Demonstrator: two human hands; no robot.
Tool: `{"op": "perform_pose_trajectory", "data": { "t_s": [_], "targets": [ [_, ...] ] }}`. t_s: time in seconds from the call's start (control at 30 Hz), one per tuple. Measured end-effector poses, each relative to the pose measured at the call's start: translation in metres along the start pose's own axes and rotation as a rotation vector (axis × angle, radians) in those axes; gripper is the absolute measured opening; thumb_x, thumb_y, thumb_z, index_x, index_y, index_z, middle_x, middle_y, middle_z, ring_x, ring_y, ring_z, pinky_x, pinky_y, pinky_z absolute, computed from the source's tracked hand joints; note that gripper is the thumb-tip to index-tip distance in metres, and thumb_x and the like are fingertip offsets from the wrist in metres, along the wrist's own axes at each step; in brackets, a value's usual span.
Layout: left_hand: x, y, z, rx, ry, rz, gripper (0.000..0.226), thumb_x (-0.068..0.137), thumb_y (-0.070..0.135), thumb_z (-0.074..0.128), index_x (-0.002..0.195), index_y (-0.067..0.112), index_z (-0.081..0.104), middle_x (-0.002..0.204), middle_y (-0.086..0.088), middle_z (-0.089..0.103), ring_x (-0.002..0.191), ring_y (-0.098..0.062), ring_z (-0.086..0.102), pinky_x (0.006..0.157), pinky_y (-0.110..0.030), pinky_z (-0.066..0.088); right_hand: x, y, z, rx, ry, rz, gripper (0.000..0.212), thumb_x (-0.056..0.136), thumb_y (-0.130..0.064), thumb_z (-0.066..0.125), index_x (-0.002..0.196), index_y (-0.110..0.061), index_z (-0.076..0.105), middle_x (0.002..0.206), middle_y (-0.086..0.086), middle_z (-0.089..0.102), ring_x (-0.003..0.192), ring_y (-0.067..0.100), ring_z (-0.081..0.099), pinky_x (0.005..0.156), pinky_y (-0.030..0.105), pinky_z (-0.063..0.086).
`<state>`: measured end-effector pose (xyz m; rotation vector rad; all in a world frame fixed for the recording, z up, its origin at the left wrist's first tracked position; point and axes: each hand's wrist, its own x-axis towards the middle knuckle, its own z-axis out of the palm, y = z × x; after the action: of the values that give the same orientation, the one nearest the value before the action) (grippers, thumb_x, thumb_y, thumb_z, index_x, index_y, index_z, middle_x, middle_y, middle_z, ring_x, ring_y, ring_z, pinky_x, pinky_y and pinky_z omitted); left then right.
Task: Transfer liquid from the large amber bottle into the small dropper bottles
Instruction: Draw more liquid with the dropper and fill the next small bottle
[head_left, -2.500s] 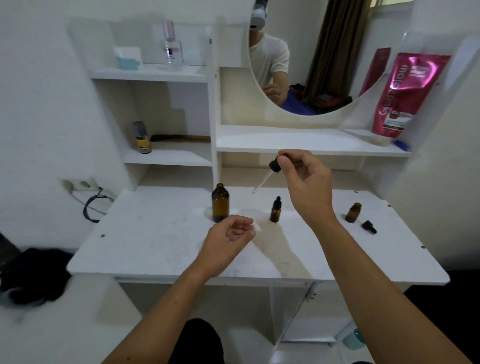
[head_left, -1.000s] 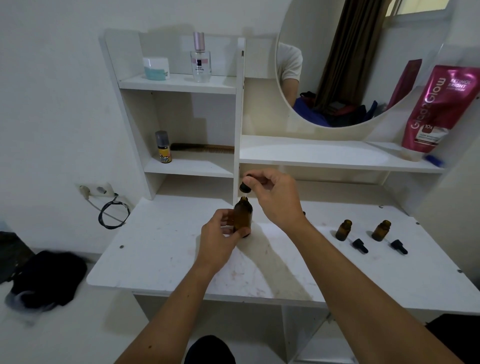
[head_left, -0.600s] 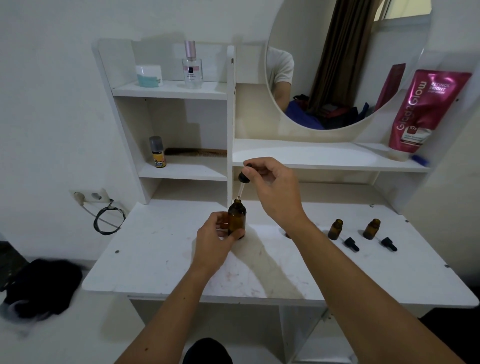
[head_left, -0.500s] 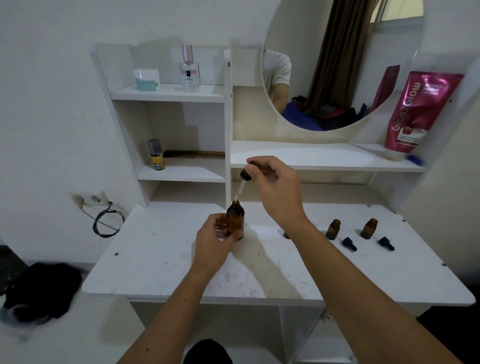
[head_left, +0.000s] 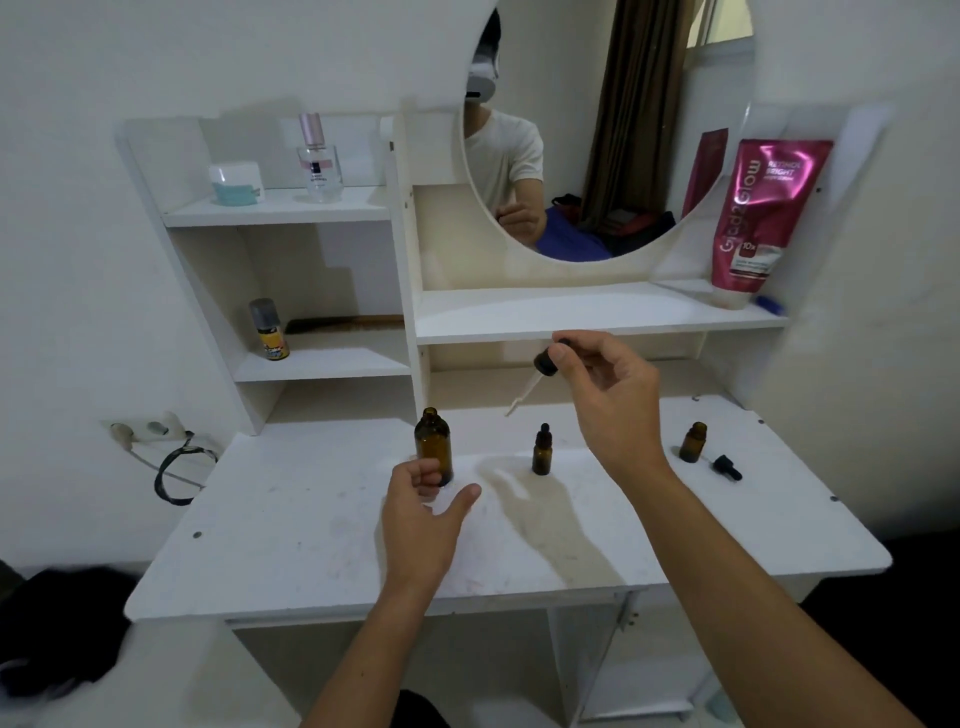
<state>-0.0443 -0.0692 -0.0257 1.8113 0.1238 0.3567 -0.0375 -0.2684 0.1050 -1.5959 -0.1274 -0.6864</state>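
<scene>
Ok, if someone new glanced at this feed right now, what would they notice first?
Probably the right hand raised over the white desk, pinching a black-capped glass dropper that slants down to the left. Below it, the left hand hovers open in front of the uncapped large amber glass bottle. A bright pink refill pouch leans on the shelf at upper right.

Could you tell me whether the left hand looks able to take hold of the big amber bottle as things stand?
Probably yes: the left hand is open, holding nothing, right beside the big amber bottle, with nothing between them.
</scene>
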Motion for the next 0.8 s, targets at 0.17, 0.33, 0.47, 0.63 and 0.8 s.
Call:
{"op": "perform_pose_trajectory", "data": {
  "t_s": [0.17,0.33,0.47,0.63,0.8],
  "targets": [
    [-0.02,0.006,0.031,-0.025,0.029,-0.02,0.05,0.08,0.038,0.088,0.117,0.032,0.055,0.109,0.014,0.064,0.101,-0.011,0.064,0.079,-0.017,0.048,-0.002,0.009,-0.05,-0.08,0.085,0.003,0.012,0.097,-0.016,0.074,0.107,-0.022,0.077,0.1,-0.008,0.079,0.098,0.005,0.075,0.088,0.015,0.055],
    [-0.029,0.017,0.063,-0.004,-0.079,0.013,0.05,0.08,0.04,0.087,0.119,0.031,0.056,0.11,0.014,0.064,0.102,-0.009,0.063,0.087,-0.023,0.055,-0.004,0.02,-0.086,-0.125,0.135,0.05,0.013,0.098,-0.018,0.074,0.111,-0.018,0.078,0.102,-0.004,0.08,0.099,0.01,0.076,0.094,0.024,0.058],
    [-0.035,0.027,0.089,-0.001,-0.17,0.048,0.049,0.082,0.04,0.086,0.12,0.031,0.056,0.112,0.014,0.064,0.103,-0.008,0.063,0.088,-0.02,0.055,-0.006,0.027,-0.106,-0.163,0.173,0.102,0.014,0.098,-0.023,0.075,0.111,-0.02,0.078,0.099,-0.006,0.08,0.094,0.008,0.075,0.091,0.038,0.061],
    [-0.037,0.037,0.12,-0.027,-0.316,0.089,0.049,0.083,0.034,0.088,0.122,0.029,0.058,0.11,0.014,0.065,0.102,-0.006,0.063,0.087,-0.019,0.055,-0.005,0.034,-0.121,-0.19,0.188,0.133,0.013,0.098,-0.029,0.075,0.11,-0.026,0.078,0.095,-0.007,0.079,0.072,0.004,0.066,0.083,0.053,0.064],
    [-0.03,0.043,0.15,-0.03,-0.394,0.116,0.053,0.084,0.029,0.088,0.128,0.026,0.059,0.114,0.015,0.063,0.104,-0.004,0.062,0.09,-0.018,0.054,0.001,0.04,-0.13,-0.166,0.191,0.133,0.011,0.098,-0.027,0.075,0.108,-0.025,0.077,0.095,-0.004,0.08,0.066,0.009,0.065,0.082,0.061,0.061]
  ]
}}
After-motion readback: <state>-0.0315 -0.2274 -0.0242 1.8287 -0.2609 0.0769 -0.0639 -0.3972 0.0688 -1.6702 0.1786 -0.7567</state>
